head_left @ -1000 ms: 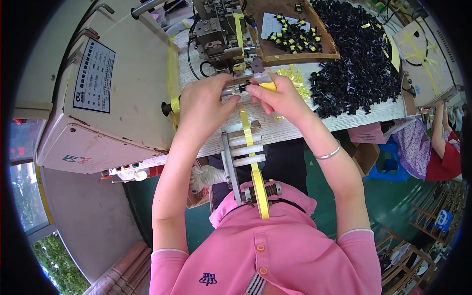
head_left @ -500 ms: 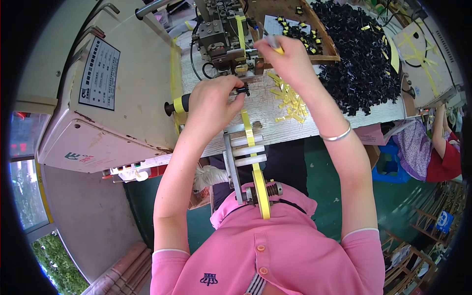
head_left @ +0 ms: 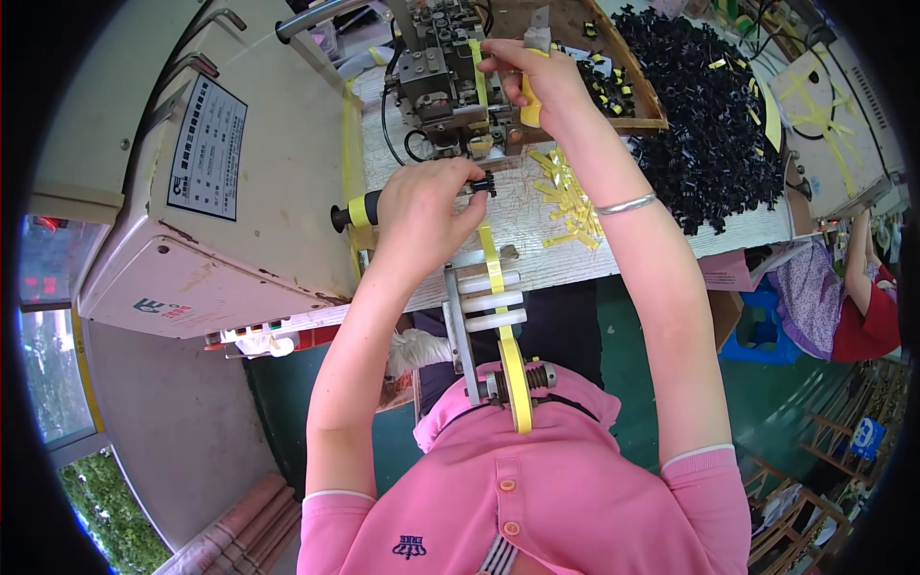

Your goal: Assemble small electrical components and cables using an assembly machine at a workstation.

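The right hand (head_left: 537, 81) has risen to the machine's yellow tape (head_left: 478, 77), leaving the left hand (head_left: 426, 203) below.
The right curls around a yellow-handled blade (head_left: 530, 107), fingertips near the tape, contact unclear; the left stays closed around a yellow-banded tool (head_left: 358, 211), black plastic part (head_left: 489, 184) at its tip, before the machine (head_left: 424, 81). The hands now work apart.

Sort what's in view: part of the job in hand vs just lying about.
Likely in the job:
small black part, in left hand
yellow-handled tool, in right hand
metal machine
yellow tape roll
black parts pile
wooden tray

Probably just about:
blue stool
cardboard box
pinkish rolls
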A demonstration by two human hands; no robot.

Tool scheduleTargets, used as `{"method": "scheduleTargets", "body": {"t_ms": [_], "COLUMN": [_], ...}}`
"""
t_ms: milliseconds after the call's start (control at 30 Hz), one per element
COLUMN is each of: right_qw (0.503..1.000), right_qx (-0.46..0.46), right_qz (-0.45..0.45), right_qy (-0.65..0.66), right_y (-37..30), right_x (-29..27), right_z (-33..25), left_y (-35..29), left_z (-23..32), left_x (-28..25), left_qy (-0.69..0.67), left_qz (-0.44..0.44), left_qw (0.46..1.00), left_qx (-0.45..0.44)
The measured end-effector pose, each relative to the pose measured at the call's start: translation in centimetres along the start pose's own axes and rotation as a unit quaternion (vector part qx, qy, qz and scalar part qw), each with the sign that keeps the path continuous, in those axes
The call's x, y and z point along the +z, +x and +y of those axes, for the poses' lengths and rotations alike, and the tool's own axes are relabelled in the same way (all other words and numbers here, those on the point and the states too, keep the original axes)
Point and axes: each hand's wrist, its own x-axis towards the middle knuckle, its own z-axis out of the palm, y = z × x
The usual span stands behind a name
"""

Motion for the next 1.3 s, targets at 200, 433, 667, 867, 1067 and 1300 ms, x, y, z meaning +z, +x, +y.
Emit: {"method": "scheduleTargets", "body": {"t_ms": [200,433,667,867,1067,1300], "right_qw": [0.990,0.965,0.941,0.860,0.919,0.989], "right_qx": [-0.012,-0.088,-0.219,-0.366,-0.155,0.113], "right_qz": [-0.124,-0.055,0.004,-0.011,-0.033,0.008], "right_qy": [-0.059,-0.243,-0.257,-0.354,-0.361,-0.099], "right_y": [0.4,-4.6,-11.0,-10.7,-12.4,-12.8], "right_x": [-0.5,0.1,-2.3,-1.9,-3.4,-2.9], "right_z": [0.1,-0.5,1.2,1.9,0.7,3.1], "left_y": [-0.2,-0.5,0.7,0.8,0.9,0.9], "left_z": [-0.7,-1.6,1.9,2.2,2.4,2.3], "left_x": [-0.1,-0.1,0.6,0.8,0.7,0.7], "left_qy": [0.006,-0.014,-0.065,-0.049,-0.057,-0.057], "left_qz": [-0.002,0.038,0.014,0.028,0.016,0.005], "left_qw": [1.000,0.998,0.998,0.998,0.998,0.998], "left_qx": [0.008,0.038,-0.009,0.016,-0.017,-0.030]}}
